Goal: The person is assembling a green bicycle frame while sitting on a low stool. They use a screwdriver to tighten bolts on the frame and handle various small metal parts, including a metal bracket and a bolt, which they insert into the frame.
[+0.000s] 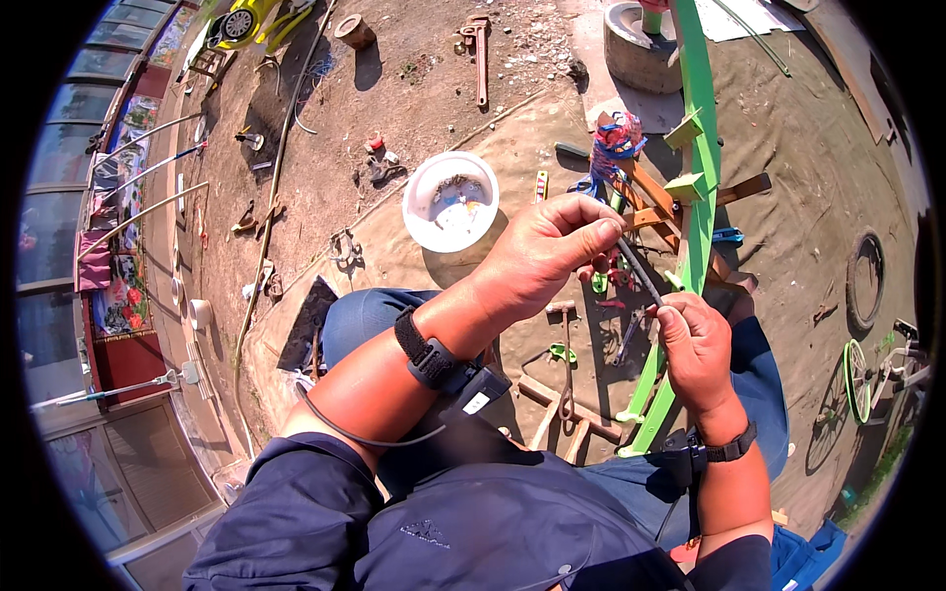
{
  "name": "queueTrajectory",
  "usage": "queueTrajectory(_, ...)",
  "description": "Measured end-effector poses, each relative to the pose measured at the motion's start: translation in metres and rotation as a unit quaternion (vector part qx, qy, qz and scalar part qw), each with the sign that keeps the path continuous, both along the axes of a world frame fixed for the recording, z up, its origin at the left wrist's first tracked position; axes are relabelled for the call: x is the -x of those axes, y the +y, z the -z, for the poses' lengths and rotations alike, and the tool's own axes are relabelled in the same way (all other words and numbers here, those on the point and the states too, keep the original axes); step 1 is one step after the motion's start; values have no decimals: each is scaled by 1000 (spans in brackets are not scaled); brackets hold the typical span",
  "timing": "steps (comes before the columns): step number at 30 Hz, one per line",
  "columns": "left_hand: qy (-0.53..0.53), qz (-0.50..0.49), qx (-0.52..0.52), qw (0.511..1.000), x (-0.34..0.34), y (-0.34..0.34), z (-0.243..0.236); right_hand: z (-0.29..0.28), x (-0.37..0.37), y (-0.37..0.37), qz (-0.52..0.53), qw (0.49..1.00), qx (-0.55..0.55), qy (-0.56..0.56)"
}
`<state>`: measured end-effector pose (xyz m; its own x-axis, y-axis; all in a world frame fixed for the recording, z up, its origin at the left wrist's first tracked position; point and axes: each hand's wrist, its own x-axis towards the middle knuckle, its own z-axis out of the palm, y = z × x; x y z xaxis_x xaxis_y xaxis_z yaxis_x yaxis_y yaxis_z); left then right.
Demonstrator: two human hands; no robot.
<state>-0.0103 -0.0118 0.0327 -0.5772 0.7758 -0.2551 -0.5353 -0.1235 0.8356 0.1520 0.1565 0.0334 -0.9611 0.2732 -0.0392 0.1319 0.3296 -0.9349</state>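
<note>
A thin dark grey strip (641,268), perhaps rubber or a rod, spans the gap between my two hands. My left hand (552,251) pinches its upper end between thumb and fingers. The lower end sits in the closed fingers of my right hand (697,350). Close beside the right hand, a long green metal bar (698,148) with small brackets runs upward past both hands. Beneath the hands lie a hammer (566,350) and several smaller tools, partly hidden by my fingers. What my left fingers cover at the strip's tip is hidden.
A white basin (418,209) with bits inside stands left of my hands. Farther off lie a pipe wrench (482,64) and a wood stump (355,32). A round concrete block (631,59) stands beyond the bar. At right are a tyre (866,286) and a green-rimmed wheel (849,382).
</note>
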Motion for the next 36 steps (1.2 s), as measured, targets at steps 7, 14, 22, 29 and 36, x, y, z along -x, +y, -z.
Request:
queueTrajectory(7, 33, -3, -6, 999, 0, -1, -6, 6, -5, 3, 9, 957, 273, -97)
queueTrajectory(14, 100, 34, -33, 994, 3, -5, -13, 8, -7, 4, -21, 818, 558, -139)
queueTrajectory(22, 184, 8, 116, 976, 2, 0, -5, 15, 4, 8, 5, 1000, -17, -23)
queueTrajectory(29, 301, 33, 238, 923, 3, 2, -11, 1, 15, 9, 16, 951, -296, 85)
queueTrajectory(36, 331, 43, 234, 913, 1, 3, 0, 0, 13, 12, -7, 920, -373, 116)
